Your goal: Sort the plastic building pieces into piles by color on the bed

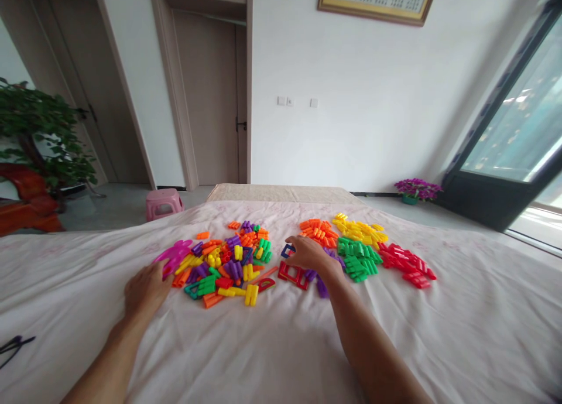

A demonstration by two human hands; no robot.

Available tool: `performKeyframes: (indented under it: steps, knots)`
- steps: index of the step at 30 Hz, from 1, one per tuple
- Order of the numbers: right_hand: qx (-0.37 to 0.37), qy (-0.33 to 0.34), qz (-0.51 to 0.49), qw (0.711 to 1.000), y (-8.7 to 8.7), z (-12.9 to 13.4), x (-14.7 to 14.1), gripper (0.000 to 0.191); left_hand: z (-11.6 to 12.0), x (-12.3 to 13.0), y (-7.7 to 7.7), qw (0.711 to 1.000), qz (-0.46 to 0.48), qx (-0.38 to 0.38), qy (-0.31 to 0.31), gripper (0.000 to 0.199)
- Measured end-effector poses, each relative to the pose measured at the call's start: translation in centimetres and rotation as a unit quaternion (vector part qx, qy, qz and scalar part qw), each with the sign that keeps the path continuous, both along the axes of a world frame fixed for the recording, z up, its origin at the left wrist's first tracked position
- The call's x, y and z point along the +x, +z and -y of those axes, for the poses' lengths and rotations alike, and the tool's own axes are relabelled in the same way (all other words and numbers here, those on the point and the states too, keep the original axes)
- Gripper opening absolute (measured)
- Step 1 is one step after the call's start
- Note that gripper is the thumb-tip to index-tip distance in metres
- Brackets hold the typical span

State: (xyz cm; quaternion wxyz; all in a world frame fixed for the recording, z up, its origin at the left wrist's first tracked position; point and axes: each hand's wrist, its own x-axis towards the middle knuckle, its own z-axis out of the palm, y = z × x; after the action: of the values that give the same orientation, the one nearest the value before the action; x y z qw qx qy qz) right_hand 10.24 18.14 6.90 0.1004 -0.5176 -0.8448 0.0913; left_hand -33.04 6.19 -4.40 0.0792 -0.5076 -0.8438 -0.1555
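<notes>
My left hand (147, 287) is closed on a magenta plastic piece (178, 253) at the left edge of a mixed pile of coloured blocks (223, 269). My right hand (307, 254) is over a small blue frame-shaped piece (287, 250), its fingers bent round it. Just below that hand lies a red frame piece (293, 275). Purple blocks (324, 286) are partly hidden by my right wrist. Beyond and beside it are groups of orange (318, 231), yellow (360, 231), green (360, 259) and red blocks (406, 264).
A wrinkled pale cloth (272, 345) covers the surface. Dark-framed glasses (15, 345) lie at the far left. A pink stool (164, 204) stands beyond the left edge, and potted purple flowers (417, 190) sit on the floor at the right.
</notes>
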Motion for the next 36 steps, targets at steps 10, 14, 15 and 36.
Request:
performKeyframes:
  steps: [10, 14, 15, 36]
  knots:
    - [-0.031, 0.05, 0.028, 0.998, -0.2, 0.9, -1.1, 0.053, -0.1, -0.2, -0.1, 1.0, -0.004, -0.006, -0.003, 0.055]
    - [0.028, 0.091, -0.066, 0.993, -1.2, 1.7, -3.6, 0.047, 0.0, -0.1, 0.0, 1.0, -0.014, -0.011, -0.001, 0.054]
    - [0.035, 0.116, -0.089, 0.989, -1.6, 2.0, -4.4, 0.053, 0.0, -0.1, 0.0, 1.0, -0.015, -0.01, -0.001, 0.054]
    - [0.089, 0.121, -0.336, 0.93, -3.8, 0.8, -6.5, 0.04, -0.1, -0.1, 0.1, 1.0, -0.021, -0.009, 0.001, 0.051]
